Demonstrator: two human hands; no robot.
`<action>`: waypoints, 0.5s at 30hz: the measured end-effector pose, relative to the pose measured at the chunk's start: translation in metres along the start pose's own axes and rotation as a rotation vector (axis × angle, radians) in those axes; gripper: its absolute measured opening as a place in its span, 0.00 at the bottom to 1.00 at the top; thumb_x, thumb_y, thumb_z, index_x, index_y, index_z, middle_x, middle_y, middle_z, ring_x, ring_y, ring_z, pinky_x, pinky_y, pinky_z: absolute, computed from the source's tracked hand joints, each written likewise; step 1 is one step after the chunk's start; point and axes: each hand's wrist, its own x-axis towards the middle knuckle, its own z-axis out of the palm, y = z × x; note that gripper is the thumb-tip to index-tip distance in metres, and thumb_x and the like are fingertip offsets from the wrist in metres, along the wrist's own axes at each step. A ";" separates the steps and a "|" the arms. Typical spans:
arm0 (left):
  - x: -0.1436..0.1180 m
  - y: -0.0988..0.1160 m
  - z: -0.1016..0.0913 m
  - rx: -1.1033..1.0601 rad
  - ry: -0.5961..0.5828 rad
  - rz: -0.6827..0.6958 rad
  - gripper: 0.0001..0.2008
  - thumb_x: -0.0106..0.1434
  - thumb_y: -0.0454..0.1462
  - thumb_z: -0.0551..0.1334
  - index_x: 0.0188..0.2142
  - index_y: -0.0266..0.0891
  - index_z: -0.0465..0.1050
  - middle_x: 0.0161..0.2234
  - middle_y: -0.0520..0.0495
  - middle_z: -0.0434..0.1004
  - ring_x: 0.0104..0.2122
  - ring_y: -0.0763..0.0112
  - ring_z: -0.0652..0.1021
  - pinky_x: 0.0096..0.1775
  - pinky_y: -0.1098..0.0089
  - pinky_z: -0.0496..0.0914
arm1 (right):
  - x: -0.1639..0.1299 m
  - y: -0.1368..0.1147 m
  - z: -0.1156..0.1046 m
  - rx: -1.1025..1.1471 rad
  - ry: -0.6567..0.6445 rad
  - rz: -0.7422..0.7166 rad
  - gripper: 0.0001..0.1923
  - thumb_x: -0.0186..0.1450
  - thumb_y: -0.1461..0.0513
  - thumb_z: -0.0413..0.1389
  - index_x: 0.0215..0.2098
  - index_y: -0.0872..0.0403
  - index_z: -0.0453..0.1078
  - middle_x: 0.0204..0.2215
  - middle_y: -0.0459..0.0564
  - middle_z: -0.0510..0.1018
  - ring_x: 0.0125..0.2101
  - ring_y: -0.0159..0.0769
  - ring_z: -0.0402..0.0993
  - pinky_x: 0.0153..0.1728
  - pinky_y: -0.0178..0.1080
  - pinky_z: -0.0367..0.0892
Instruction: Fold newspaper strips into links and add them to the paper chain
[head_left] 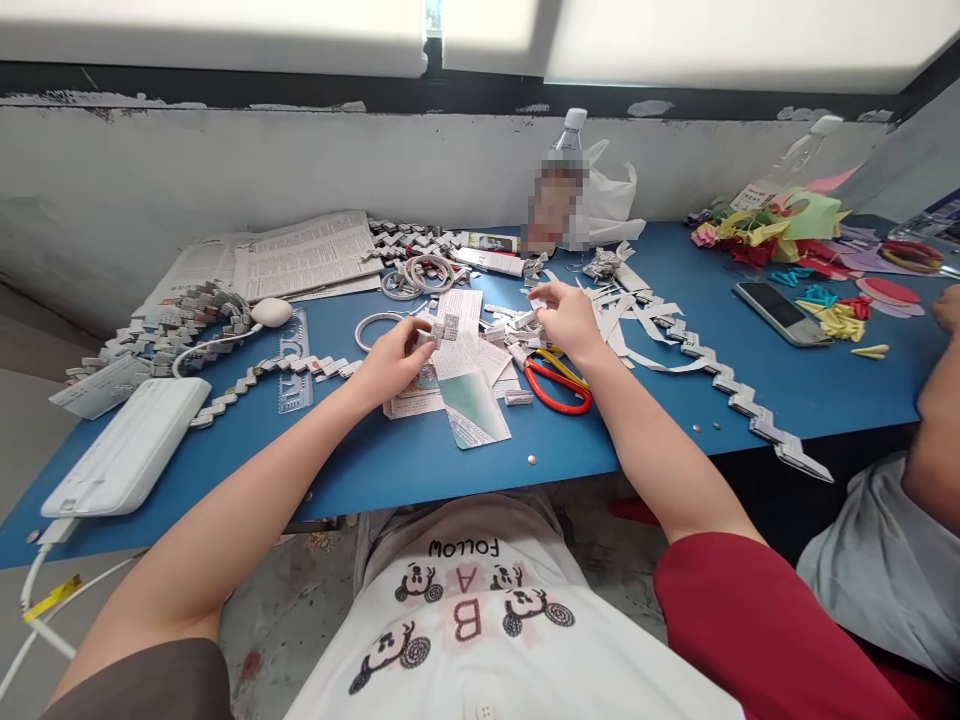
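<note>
My left hand is closed on a short folded paper chain, pinched between thumb and fingers above the table. My right hand is curled over a pile of folded paper pieces, its fingertips pinching a small folded paper piece that is mostly hidden. Between the hands lies a printed paper card on top of other papers. Red-handled scissors lie just below my right hand, with their blades partly under paper. A long zigzag paper chain runs out from behind my left forearm.
A white power bank with cables sits at the left, near a clear ruler. Tape rolls, newspapers and a bottle stand behind. To the right are another paper chain, a phone and another person's arm.
</note>
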 end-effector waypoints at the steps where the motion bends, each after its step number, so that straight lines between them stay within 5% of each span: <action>1: 0.001 -0.001 -0.001 -0.002 -0.011 0.008 0.16 0.63 0.42 0.54 0.47 0.37 0.66 0.28 0.51 0.68 0.28 0.68 0.70 0.32 0.68 0.64 | -0.001 0.000 0.002 -0.049 -0.005 -0.042 0.14 0.52 0.72 0.51 0.33 0.56 0.74 0.40 0.54 0.80 0.46 0.46 0.74 0.53 0.51 0.65; 5: 0.001 -0.005 0.000 0.037 -0.122 0.081 0.19 0.64 0.45 0.54 0.49 0.37 0.66 0.32 0.48 0.71 0.32 0.65 0.72 0.36 0.66 0.66 | -0.011 -0.014 0.017 -0.123 -0.035 -0.211 0.14 0.57 0.70 0.51 0.36 0.56 0.76 0.44 0.56 0.79 0.49 0.47 0.72 0.55 0.50 0.63; 9: 0.002 -0.011 0.002 0.075 -0.182 0.163 0.22 0.59 0.46 0.59 0.50 0.37 0.66 0.42 0.43 0.72 0.42 0.60 0.73 0.44 0.62 0.68 | -0.021 -0.031 0.039 -0.137 -0.265 -0.338 0.14 0.63 0.65 0.52 0.44 0.55 0.75 0.44 0.54 0.79 0.47 0.43 0.73 0.52 0.45 0.65; 15: 0.005 -0.020 0.003 0.116 -0.179 0.223 0.19 0.60 0.45 0.59 0.47 0.38 0.68 0.44 0.42 0.70 0.43 0.61 0.73 0.46 0.61 0.69 | -0.012 -0.039 0.055 -0.188 -0.482 -0.275 0.15 0.66 0.67 0.50 0.45 0.58 0.76 0.46 0.56 0.79 0.48 0.41 0.73 0.50 0.41 0.65</action>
